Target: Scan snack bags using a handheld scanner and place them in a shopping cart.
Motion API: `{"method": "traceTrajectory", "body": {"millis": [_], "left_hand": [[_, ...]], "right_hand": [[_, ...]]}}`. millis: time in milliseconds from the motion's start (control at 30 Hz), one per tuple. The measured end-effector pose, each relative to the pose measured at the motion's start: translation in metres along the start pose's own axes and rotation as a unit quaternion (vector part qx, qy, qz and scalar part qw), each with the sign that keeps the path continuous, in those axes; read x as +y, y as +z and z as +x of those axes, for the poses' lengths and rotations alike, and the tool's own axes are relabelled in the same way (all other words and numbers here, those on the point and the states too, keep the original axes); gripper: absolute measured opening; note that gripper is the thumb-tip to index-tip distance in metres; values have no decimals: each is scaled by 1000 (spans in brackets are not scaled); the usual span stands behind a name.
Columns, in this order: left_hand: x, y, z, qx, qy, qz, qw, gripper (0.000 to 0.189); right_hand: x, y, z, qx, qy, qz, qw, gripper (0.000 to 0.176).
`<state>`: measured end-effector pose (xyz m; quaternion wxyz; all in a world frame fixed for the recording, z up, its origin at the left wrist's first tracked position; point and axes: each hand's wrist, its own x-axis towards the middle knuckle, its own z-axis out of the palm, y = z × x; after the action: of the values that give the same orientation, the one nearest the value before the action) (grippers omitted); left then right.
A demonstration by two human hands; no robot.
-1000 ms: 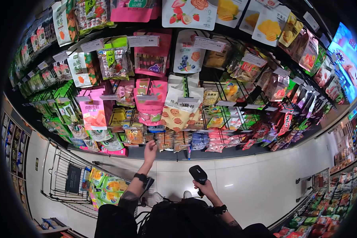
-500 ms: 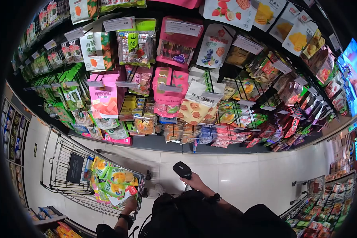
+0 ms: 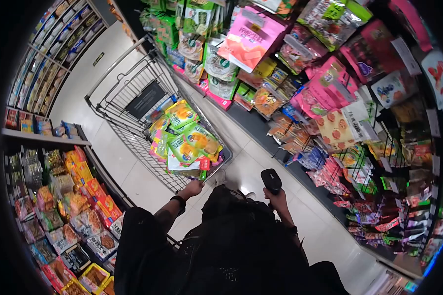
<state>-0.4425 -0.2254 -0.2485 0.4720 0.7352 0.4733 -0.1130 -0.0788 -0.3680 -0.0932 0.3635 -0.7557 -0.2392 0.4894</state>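
Note:
My right hand (image 3: 276, 198) is wrapped round the handle of a black handheld scanner (image 3: 270, 181), held up over the floor. My left hand (image 3: 192, 189) is closed at the near end of a wire shopping cart (image 3: 127, 129), on its rim. Inside the cart, piled toward my end, lie several green and yellow snack packets (image 3: 184, 147) with fruit pictures. A white packet and a small red one show at the near side of the pile. My left fingers are partly hidden.
Hanging snack bags, among them a pink bag (image 3: 253, 38) and a cream bag (image 3: 337, 129), line the shelf on the right. A low display of packaged food (image 3: 79, 206) stands at the left. Pale tiled floor (image 3: 243, 142) runs between.
The view has turned left, so the cart now appears nearer the middle and the shelf slants down the right. My left hand stays at the cart's end; my right still holds the scanner.

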Motion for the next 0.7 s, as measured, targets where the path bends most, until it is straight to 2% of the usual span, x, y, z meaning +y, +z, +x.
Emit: {"method": "traceTrajectory", "body": {"millis": [133,267,300,333,367,433,500,533,567,600,633,700], "left_hand": [[6,17,5,3,24,0,1000,28],[-4,36,16,-95,43,38,994,27],[-2,40,17,-97,26,39,994,30],[2,39,14,-103,33,50,993,29],[15,34,11,-124,20,100,987,30],[20,35,15,-128,83,115,981,28],[32,28,22,-139,159,166,963,26],[36,29,35,-167,135,259,942,25],[14,44,58,-155,171,297,927,25],[48,31,65,-107,161,310,931,26],[123,4,62,-57,151,321,933,28],[244,-45,67,-67,163,222,959,35]], "right_hand": [[-3,6,2,-14,18,-9,1000,33],[-14,5,-9,15,32,-48,998,38],[-29,1,-19,17,34,-9,999,40],[-19,-2,-20,26,-8,1,1000,41],[1,-2,-14,83,-89,-9,993,36],[-13,-19,-23,113,-12,21,993,31],[-35,-48,-34,147,80,105,980,27],[-28,-60,-33,175,69,200,962,29],[-28,-74,-33,216,71,254,940,35],[-25,-92,-31,228,29,290,929,37],[-22,-110,-27,238,-12,325,915,40],[-22,-149,-18,232,-64,453,859,29]]}}
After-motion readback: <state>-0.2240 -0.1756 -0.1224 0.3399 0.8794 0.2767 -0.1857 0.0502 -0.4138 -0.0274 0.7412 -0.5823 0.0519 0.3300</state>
